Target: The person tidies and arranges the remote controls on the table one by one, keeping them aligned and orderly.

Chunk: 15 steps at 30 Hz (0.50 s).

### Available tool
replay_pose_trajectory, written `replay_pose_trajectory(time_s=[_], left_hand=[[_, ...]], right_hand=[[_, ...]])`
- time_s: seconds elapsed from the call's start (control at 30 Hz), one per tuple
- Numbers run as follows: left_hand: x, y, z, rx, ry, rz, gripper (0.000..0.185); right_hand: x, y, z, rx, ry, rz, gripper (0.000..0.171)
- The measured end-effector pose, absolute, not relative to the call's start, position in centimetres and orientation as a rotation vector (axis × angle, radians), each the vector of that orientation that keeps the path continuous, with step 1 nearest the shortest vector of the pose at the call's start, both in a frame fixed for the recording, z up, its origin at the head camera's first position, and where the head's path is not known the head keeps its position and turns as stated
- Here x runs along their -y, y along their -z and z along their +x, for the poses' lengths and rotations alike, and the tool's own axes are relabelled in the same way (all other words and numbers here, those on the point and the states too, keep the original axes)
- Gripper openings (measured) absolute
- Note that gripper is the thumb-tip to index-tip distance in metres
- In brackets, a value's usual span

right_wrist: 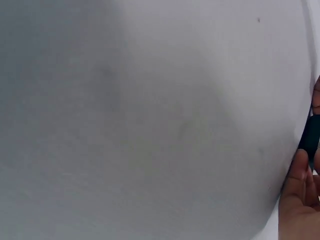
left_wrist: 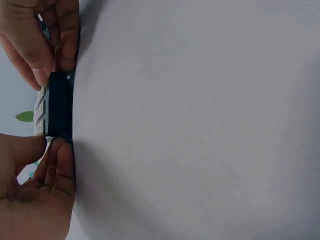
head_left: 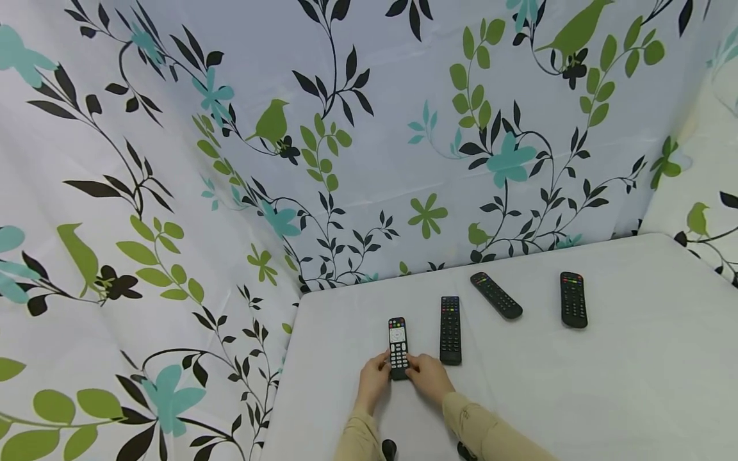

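Note:
A black remote control [head_left: 398,349] with pale number keys and a light round pad lies lengthwise on the white table, its lower end toward me. My left hand [head_left: 375,379] holds its left edge near that end, while my right hand [head_left: 429,376] holds the right edge. In the left wrist view the remote's dark end [left_wrist: 59,104] shows between the left hand [left_wrist: 37,185] below and the right hand [left_wrist: 42,37] above. Thumbs are on the key side, fingers curled at the edges. The right wrist view catches only part of the remote [right_wrist: 311,135] and the right hand [right_wrist: 300,200].
Beside the held remote lies a long black remote [head_left: 450,330]. Farther right are a slanted black remote [head_left: 496,296] and another upright one [head_left: 573,299]. They rest on the white table [head_left: 646,371], with a patterned curtain [head_left: 369,160] behind and to the left.

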<state>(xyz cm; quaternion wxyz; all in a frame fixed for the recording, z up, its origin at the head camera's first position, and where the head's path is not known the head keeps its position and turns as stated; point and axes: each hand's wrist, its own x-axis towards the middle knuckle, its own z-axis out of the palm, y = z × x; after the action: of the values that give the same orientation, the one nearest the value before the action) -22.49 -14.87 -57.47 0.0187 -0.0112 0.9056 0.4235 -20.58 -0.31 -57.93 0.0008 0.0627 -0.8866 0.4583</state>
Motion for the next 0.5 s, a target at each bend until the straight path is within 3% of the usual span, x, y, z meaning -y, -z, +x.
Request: replay_pose_trajectory(time_s=[0.5], left_hand=[[14.0, 57.3, -19.8, -2.816, -1.369, -0.056, 0.035]], right_hand=[[0.0, 58.2, -18.7, 2.806, -1.436, 0.157, 0.037]])
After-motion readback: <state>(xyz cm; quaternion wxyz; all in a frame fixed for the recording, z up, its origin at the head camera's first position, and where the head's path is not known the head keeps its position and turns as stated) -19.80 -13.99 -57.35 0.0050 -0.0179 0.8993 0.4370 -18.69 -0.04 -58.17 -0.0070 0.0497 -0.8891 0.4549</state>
